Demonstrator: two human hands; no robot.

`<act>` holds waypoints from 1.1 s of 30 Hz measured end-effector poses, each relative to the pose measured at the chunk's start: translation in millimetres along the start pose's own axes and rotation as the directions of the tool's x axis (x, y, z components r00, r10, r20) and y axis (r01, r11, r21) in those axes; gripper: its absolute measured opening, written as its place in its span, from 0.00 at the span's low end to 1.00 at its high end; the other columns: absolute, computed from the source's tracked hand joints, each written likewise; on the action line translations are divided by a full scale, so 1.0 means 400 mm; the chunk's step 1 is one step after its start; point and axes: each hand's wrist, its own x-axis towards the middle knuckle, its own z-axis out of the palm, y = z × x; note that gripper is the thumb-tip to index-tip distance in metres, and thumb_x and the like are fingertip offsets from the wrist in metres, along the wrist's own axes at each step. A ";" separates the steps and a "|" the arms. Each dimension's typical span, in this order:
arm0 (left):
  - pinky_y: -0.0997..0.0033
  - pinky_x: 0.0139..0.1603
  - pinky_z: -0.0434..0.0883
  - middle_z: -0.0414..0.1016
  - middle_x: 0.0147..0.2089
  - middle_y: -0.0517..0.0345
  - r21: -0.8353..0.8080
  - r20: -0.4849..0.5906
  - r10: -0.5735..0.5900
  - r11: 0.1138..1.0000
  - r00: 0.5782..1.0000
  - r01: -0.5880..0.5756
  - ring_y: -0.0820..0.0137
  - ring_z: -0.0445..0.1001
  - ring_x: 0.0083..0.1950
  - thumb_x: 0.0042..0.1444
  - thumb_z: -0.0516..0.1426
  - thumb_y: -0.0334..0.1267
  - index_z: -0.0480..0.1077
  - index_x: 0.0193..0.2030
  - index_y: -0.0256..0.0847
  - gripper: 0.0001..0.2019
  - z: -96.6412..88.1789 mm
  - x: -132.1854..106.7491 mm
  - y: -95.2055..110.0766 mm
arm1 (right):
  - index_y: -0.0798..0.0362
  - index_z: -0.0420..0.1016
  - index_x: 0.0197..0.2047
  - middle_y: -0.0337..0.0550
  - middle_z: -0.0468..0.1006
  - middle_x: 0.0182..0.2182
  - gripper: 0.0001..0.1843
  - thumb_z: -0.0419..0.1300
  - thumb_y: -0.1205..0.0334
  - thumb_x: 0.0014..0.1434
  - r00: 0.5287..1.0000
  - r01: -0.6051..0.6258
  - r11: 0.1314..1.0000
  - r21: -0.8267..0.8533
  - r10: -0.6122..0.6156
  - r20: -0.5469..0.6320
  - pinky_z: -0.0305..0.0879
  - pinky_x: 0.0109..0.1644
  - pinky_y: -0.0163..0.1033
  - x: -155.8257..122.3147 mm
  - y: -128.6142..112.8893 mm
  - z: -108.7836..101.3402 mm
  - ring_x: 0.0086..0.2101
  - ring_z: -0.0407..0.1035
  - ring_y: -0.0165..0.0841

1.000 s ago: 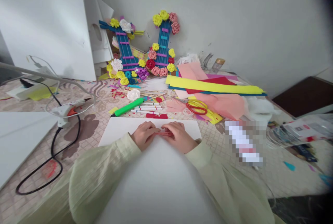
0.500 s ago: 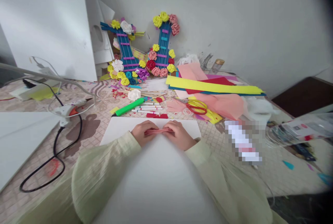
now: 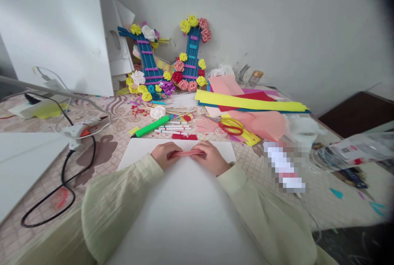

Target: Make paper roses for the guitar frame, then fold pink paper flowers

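Note:
A narrow folded strip of pink crepe paper [image 3: 186, 153] stretches between my two hands, just above a white board [image 3: 184, 203]. My left hand [image 3: 166, 155] is closed on one end of it, fingers curled over the paper. The other end is pinched in my right hand [image 3: 211, 158]. Both ends of the strip are partly hidden by fingers. Beyond my hands lie several white marker pens [image 3: 175, 128], red paper scraps [image 3: 184, 137] and a green glue-stick-like tube or cutter [image 3: 152, 126].
Scissors with red-and-yellow handles [image 3: 231, 126] rest among crepe paper sheets [image 3: 250, 101]. At left are a hot glue gun [image 3: 78, 131] and its black cord [image 3: 64, 174]. Two flower-trimmed blue paper pieces [image 3: 192, 55] lean on the wall. A plastic bottle [image 3: 353, 152] lies right.
My left hand has shifted slightly left, away from my right hand, and more of the pink strip shows between them. The whole view has drifted slightly.

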 end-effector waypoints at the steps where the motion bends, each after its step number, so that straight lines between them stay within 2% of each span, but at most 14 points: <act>1: 0.79 0.27 0.64 0.72 0.29 0.58 0.002 0.001 -0.002 1.000 1.000 0.002 0.78 0.65 0.24 0.48 0.52 0.33 0.71 0.33 0.36 0.08 -0.001 0.000 0.000 | 0.53 0.71 0.34 0.42 0.71 0.32 0.06 0.60 0.67 0.50 1.000 0.007 1.000 -0.006 -0.007 -0.004 0.60 0.43 0.40 0.000 0.003 -0.004 0.37 0.63 0.34; 4: 0.80 0.26 0.64 0.72 0.29 0.58 0.004 0.003 -0.004 1.000 1.000 0.004 0.78 0.65 0.23 0.48 0.51 0.33 0.71 0.33 0.37 0.08 -0.002 0.001 -0.002 | 0.52 0.72 0.38 0.44 0.70 0.35 0.14 0.64 0.66 0.45 1.000 0.009 1.000 -0.024 -0.010 -0.025 0.60 0.46 0.42 -0.004 0.017 -0.021 0.40 0.63 0.37; 7: 0.80 0.26 0.64 0.72 0.29 0.57 0.004 0.005 -0.002 1.000 1.000 0.002 0.78 0.65 0.24 0.48 0.51 0.33 0.71 0.33 0.36 0.09 -0.001 0.001 -0.004 | 0.53 0.71 0.41 0.45 0.69 0.36 0.17 0.65 0.67 0.44 0.999 -0.024 1.000 -0.015 0.024 -0.026 0.62 0.42 0.40 -0.006 0.030 -0.036 0.38 0.64 0.36; 11: 0.79 0.28 0.64 0.72 0.29 0.57 0.006 0.001 -0.001 1.000 1.000 0.001 0.77 0.66 0.24 0.48 0.51 0.33 0.72 0.33 0.36 0.09 0.001 0.000 -0.004 | 0.53 0.73 0.38 0.43 0.70 0.33 0.12 0.62 0.69 0.48 0.999 -0.044 0.999 0.027 0.044 0.003 0.63 0.33 0.35 -0.007 0.031 -0.036 0.32 0.65 0.32; 13: 0.79 0.28 0.65 0.72 0.29 0.58 0.008 -0.001 0.000 1.000 1.000 0.000 0.77 0.66 0.25 0.47 0.52 0.33 0.71 0.33 0.37 0.09 0.003 -0.001 -0.005 | 0.54 0.74 0.34 0.42 0.70 0.30 0.06 0.60 0.69 0.49 0.999 -0.047 0.998 0.032 0.046 0.010 0.63 0.32 0.35 -0.006 0.028 -0.030 0.31 0.65 0.31; 16: 0.78 0.31 0.66 0.73 0.31 0.57 0.013 -0.010 0.010 1.000 1.000 -0.010 0.75 0.68 0.27 0.46 0.52 0.33 0.70 0.39 0.37 0.12 0.007 -0.003 -0.009 | 0.53 0.75 0.30 0.41 0.71 0.26 0.03 0.60 0.67 0.50 0.999 -0.028 0.999 -0.015 0.028 0.015 0.62 0.35 0.37 -0.006 0.027 -0.025 0.31 0.65 0.32; 18: 0.76 0.33 0.66 0.72 0.32 0.56 0.027 -0.013 0.046 0.999 0.999 -0.046 0.74 0.69 0.30 0.48 0.51 0.34 0.70 0.42 0.37 0.14 0.011 -0.003 -0.015 | 0.53 0.75 0.34 0.42 0.73 0.27 0.06 0.61 0.65 0.50 1.000 0.015 0.998 -0.064 -0.015 0.006 0.62 0.39 0.40 -0.005 0.030 -0.026 0.33 0.64 0.34; 22: 0.75 0.32 0.66 0.71 0.30 0.54 0.064 -0.010 0.130 0.990 0.991 -0.129 0.73 0.68 0.30 0.50 0.49 0.34 0.70 0.42 0.36 0.14 0.022 -0.001 -0.031 | 0.50 0.72 0.44 0.45 0.72 0.37 0.14 0.58 0.63 0.53 0.990 0.143 0.979 -0.147 -0.142 0.014 0.60 0.46 0.43 -0.006 0.041 -0.033 0.40 0.62 0.36; 29: 0.73 0.36 0.68 0.73 0.33 0.51 0.052 -0.054 0.233 0.972 0.971 -0.230 0.71 0.69 0.34 0.52 0.48 0.34 0.71 0.42 0.36 0.14 0.032 -0.003 -0.044 | 0.50 0.73 0.44 0.44 0.74 0.36 0.12 0.57 0.64 0.55 0.983 0.183 0.969 -0.166 -0.176 0.058 0.61 0.44 0.42 -0.008 0.048 -0.034 0.38 0.64 0.35; 33: 0.72 0.38 0.68 0.72 0.34 0.50 0.074 -0.090 0.225 0.973 0.970 -0.219 0.70 0.69 0.36 0.52 0.47 0.33 0.71 0.41 0.37 0.14 0.030 -0.003 -0.044 | 0.50 0.75 0.41 0.43 0.76 0.32 0.11 0.57 0.64 0.55 0.985 0.170 0.974 -0.150 -0.166 0.038 0.61 0.42 0.43 -0.005 0.042 -0.034 0.35 0.65 0.35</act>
